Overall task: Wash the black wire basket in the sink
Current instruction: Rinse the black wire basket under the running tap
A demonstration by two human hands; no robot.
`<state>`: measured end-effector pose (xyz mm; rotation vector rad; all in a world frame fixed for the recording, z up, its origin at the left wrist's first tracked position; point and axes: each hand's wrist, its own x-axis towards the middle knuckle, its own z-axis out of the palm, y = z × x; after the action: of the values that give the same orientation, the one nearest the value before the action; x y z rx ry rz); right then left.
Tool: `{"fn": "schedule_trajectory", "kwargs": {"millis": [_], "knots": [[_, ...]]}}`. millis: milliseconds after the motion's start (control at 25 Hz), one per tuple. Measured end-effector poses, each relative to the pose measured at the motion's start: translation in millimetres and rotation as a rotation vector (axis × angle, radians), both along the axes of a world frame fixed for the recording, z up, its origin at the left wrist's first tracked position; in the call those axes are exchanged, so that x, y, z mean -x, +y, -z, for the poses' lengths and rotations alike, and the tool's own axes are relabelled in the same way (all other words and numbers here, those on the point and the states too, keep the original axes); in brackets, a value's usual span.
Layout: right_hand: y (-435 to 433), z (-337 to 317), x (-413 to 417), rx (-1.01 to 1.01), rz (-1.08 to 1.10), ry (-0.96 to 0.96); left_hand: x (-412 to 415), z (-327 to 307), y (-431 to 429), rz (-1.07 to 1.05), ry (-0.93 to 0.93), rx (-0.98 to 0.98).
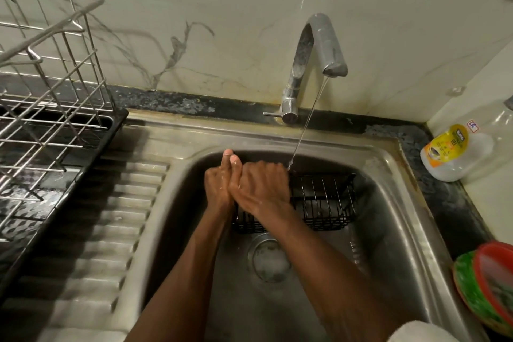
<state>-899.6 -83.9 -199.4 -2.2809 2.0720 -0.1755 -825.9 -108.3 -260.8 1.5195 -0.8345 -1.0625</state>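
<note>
While the black wire basket (pixel 322 200) rests in the steel sink (pixel 394 164), my left hand (pixel 219 186) and right hand (pixel 261 189) press together, gripping nothing. It looks light, stiff, slippery; I'd grasp its rim.

Basket (pixel 322 200) left end behind hands (pixel 261 186).

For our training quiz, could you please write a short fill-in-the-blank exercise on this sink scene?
1. The black wire basket lies inside the steel ___.
2. Water runs from the curved chrome ___.
3. The empty metal wire dish rack stands to the ___ of the basin.

Missing words: sink; tap; left
</note>
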Motion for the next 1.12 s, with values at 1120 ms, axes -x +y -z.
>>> {"fn": "schedule_trajectory", "kwargs": {"millis": [1120], "knots": [[-3.8,1.8,27.0,0.009,-0.016,0.093,7.7,-12.8,-0.6,-0.071,-0.017,-0.084]]}}
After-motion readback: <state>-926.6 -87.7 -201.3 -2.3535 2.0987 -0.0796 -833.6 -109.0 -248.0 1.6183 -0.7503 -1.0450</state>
